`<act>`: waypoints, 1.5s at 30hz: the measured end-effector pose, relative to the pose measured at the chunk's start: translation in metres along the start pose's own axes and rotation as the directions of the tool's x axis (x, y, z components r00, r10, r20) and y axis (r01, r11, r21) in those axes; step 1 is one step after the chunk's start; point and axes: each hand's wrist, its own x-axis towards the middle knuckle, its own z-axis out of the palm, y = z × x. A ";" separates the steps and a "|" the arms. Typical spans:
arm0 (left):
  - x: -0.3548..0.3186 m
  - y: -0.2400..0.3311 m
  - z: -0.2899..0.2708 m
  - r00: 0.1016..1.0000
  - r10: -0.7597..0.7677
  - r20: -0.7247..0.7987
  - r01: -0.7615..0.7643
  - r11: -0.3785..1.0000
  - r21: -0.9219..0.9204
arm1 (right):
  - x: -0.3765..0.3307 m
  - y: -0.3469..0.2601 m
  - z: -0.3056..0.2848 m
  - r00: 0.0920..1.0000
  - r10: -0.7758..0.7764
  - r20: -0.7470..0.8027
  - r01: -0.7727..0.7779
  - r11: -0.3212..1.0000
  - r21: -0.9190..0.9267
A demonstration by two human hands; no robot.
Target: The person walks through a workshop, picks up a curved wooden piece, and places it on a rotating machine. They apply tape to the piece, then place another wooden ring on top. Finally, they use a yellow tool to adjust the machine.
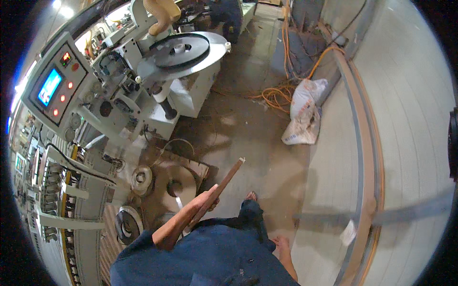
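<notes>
My left hand point(209, 196) is closed round a long, thin brown strip point(228, 177) that looks like wood. The strip slants up and away from my body, and its far tip is pale and ragged. Its near end runs back along my forearm. My right hand point(281, 241) hangs low beside my thigh with nothing visible in it, and its fingers look loosely apart.
On the left stands a machine with a control panel point(53, 86) and a large round reel plate point(217, 45). Rolls of strip material point(141, 180) lie beside it. Ahead right, a white sack point(305, 112) and orange hose point(274, 95) lie along the wall.
</notes>
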 end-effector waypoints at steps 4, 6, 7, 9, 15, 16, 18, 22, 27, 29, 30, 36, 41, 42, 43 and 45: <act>0.078 0.105 0.003 0.999 0.005 -0.034 -0.004 0.999 0.047 | 0.069 -0.158 0.041 0.999 -0.048 0.011 0.048 0.999 0.011; 0.115 0.140 0.005 0.995 -0.041 -0.088 0.047 0.997 0.063 | 0.104 -0.234 0.069 0.996 -0.058 0.068 0.057 0.998 0.017; 0.138 0.159 0.000 0.992 -0.054 -0.116 0.062 0.996 0.071 | 0.118 -0.276 0.091 0.989 -0.096 0.109 0.096 0.995 0.004; 0.173 0.194 -0.009 0.992 -0.113 -0.058 0.113 0.994 -0.009 | 0.117 -0.363 0.144 0.969 -0.158 0.188 0.165 0.986 -0.021; 0.331 0.265 -0.035 0.994 -0.099 -0.050 0.092 0.987 -0.134 | 0.200 -0.551 0.264 0.909 -0.228 0.350 0.247 0.969 -0.012; 0.360 0.280 -0.046 0.993 -0.109 -0.042 0.105 0.990 -0.097 | 0.210 -0.574 0.282 0.916 -0.237 0.322 0.271 0.960 -0.064; 0.412 0.321 -0.059 0.996 -0.051 -0.077 0.048 0.998 -0.037 | 0.217 -0.617 0.334 0.924 -0.263 0.277 0.314 0.936 -0.159; 0.513 0.404 -0.085 0.996 0.062 -0.067 -0.065 0.996 -0.054 | 0.233 -0.706 0.391 0.898 -0.172 0.404 0.286 0.928 -0.241; 0.580 0.571 -0.120 0.992 0.097 -0.080 -0.106 0.988 -0.112 | 0.276 -0.795 0.452 0.931 -0.121 0.345 0.209 0.950 -0.232; 0.604 0.629 -0.138 0.996 0.048 -0.078 -0.057 0.992 -0.109 | 0.318 -0.812 0.451 0.923 -0.023 0.384 0.093 0.982 -0.164; 0.619 0.651 -0.144 0.996 0.043 -0.075 -0.053 0.989 -0.138 | 0.350 -0.815 0.441 0.898 0.063 0.435 0.000 0.990 -0.143; 0.742 0.709 -0.201 0.978 0.081 -0.195 -0.136 0.948 -0.288 | 0.471 -0.950 0.499 0.835 0.294 0.465 -0.224 0.954 -0.199; 0.826 0.704 -0.202 0.941 -0.070 -0.331 0.017 0.987 -0.159 | 0.503 -1.109 0.615 0.901 0.335 0.277 -0.146 0.833 -0.533; 0.830 0.696 -0.195 0.933 -0.097 -0.346 0.039 0.984 -0.173 | 0.505 -1.134 0.641 0.913 0.335 0.234 -0.136 0.788 -0.600; 0.828 0.689 -0.186 0.932 -0.118 -0.343 0.058 0.982 -0.181 | 0.506 -1.158 0.670 0.922 0.333 0.196 -0.125 0.736 -0.665; 0.797 0.692 -0.184 0.907 -0.215 -0.362 0.130 0.961 -0.245 | 0.512 -1.200 0.734 0.946 0.290 0.146 -0.076 0.637 -0.767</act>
